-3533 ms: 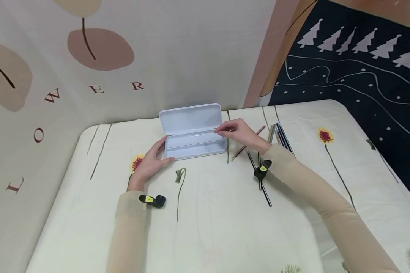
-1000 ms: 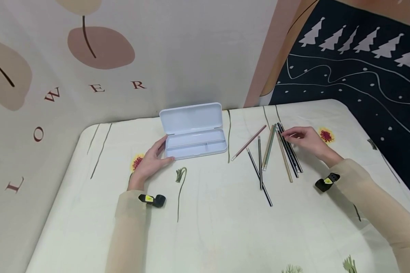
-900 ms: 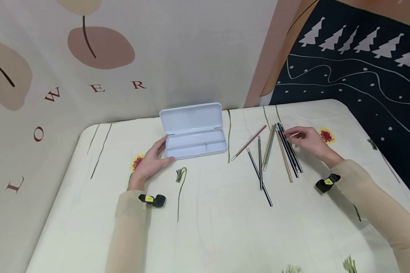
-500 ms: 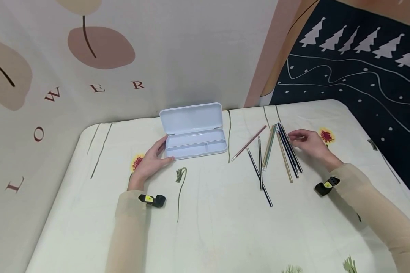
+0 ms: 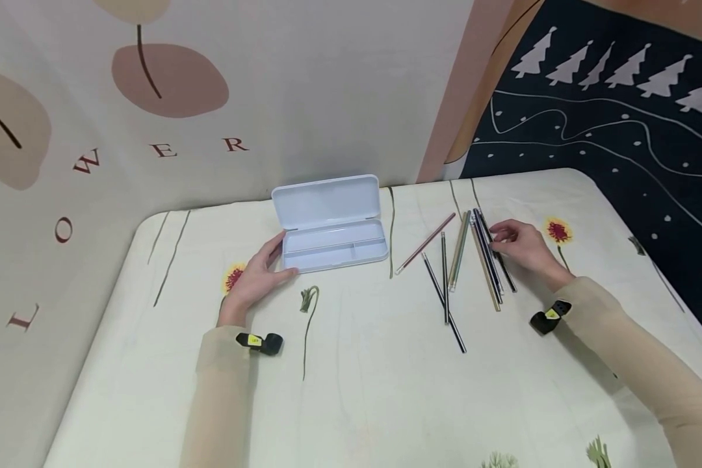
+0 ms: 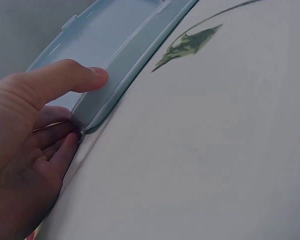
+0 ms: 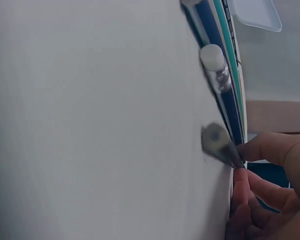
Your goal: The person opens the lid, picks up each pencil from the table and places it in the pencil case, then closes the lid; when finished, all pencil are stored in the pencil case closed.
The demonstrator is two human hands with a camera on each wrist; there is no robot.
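A pale blue pencil case (image 5: 335, 257) lies with its lid (image 5: 327, 201) raised at the back of the table. My left hand (image 5: 257, 279) holds its left end; in the left wrist view the thumb lies over the case's front wall (image 6: 117, 82) and the fingers bend at the corner. To the right, my right hand (image 5: 525, 247) pinches a dark pencil (image 5: 507, 274) between thumb and fingers. The right wrist view shows that pencil's blunt end (image 7: 215, 139) pointing toward the camera. Close beside it lie dark blue pencils (image 5: 491, 263) and a gold pencil (image 5: 484, 263).
Between the case and the right hand lie a red pencil (image 5: 426, 243), green pencils (image 5: 460, 250) and two crossed dark pencils (image 5: 446, 286). The flower-print cloth (image 5: 374, 377) covers the table. A wall hanging (image 5: 327, 97) rises right behind the case.
From above the case, my right hand has moved right to the pencils. Lately it has taken hold of the rightmost dark pencil, and the neighbouring blue ones have shifted left. My left hand stays put.
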